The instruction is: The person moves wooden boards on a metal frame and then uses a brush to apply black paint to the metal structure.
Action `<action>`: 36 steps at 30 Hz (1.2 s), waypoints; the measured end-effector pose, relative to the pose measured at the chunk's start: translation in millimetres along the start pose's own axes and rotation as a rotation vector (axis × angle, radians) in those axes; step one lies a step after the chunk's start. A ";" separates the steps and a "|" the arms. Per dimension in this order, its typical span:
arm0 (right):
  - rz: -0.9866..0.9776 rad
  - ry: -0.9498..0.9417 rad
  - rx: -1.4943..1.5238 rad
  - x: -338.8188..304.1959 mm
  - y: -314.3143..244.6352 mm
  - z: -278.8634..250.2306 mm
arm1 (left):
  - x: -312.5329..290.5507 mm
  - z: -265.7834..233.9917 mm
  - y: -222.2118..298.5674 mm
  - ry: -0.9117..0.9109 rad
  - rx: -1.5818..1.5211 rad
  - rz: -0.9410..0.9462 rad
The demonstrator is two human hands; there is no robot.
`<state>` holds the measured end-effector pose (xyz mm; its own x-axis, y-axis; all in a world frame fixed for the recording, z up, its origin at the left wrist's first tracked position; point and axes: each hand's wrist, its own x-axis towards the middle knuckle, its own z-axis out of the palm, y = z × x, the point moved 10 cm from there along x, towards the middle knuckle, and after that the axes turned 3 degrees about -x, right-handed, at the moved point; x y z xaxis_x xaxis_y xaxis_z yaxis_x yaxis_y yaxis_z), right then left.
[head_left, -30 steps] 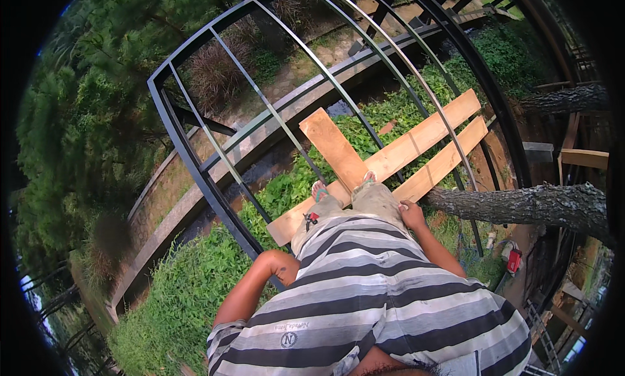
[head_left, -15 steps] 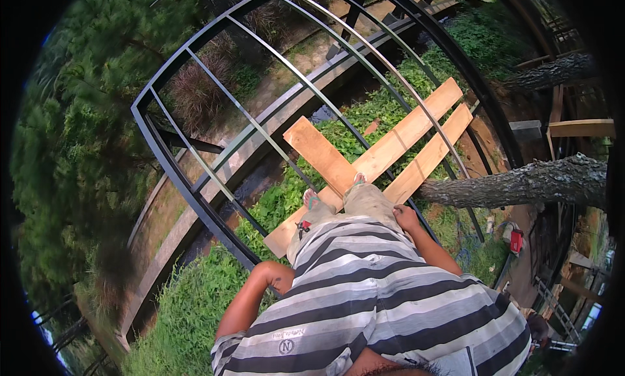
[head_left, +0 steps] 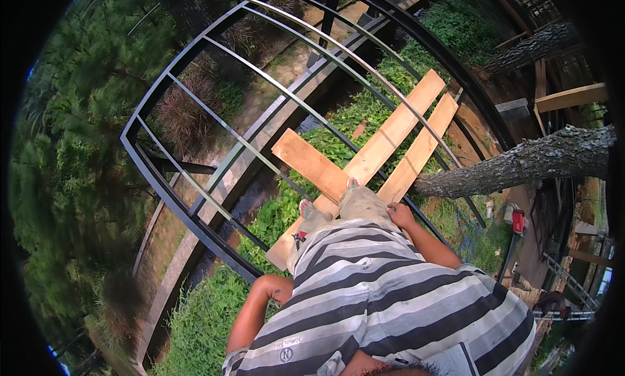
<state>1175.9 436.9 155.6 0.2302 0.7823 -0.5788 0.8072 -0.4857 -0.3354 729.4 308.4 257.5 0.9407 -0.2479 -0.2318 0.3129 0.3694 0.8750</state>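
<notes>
My right hand (head_left: 399, 215) rests against the side of my khaki trousers (head_left: 362, 205) at the right thigh. Its fingers look loose, with nothing visible in them. On the left my arm (head_left: 260, 298) bends at the elbow, and the hand is hidden behind my striped shirt (head_left: 364, 272). My sandalled feet are on the wooden boards: a long plank (head_left: 397, 128) runs diagonally beneath them. A shorter board (head_left: 309, 158) meets it from the upper left. Another narrow plank (head_left: 423, 145) lies alongside, close to my right hand. A small red and black item (head_left: 300, 236) shows beside my left leg.
A curved dark metal frame (head_left: 153, 164) with thin crossbars carries the boards, with wide gaps over vines (head_left: 260, 226) and a ditch below. A tree trunk (head_left: 521, 167) crosses at the right. A red object (head_left: 517, 222) and a ladder (head_left: 569, 281) are farther right, below.
My view has turned slightly, so the frame and boards sit a little farther left. My right hand stays at the thigh and the left arm remains bent.
</notes>
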 end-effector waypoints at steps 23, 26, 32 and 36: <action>0.099 0.016 0.020 -9.2 11.0 3.0 | -13.8 -13.1 63.2 -0.082 0.029 -0.078; 0.092 -0.001 0.010 -7.8 2.7 1.6 | -8.4 -8.1 20.1 -0.011 -0.013 -0.134; 0.081 -0.021 0.009 -8.2 -2.3 -1.8 | -23.2 4.1 -27.2 -0.183 0.232 0.209; 0.088 -0.040 -0.003 -8.3 0.6 -0.5 | 1.1 -1.1 2.7 -0.009 0.066 -0.085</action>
<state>1174.7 430.3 160.6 0.2788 0.7204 -0.6350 0.7863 -0.5509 -0.2797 731.4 310.2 259.1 0.9098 -0.2840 -0.3026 0.3819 0.2873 0.8784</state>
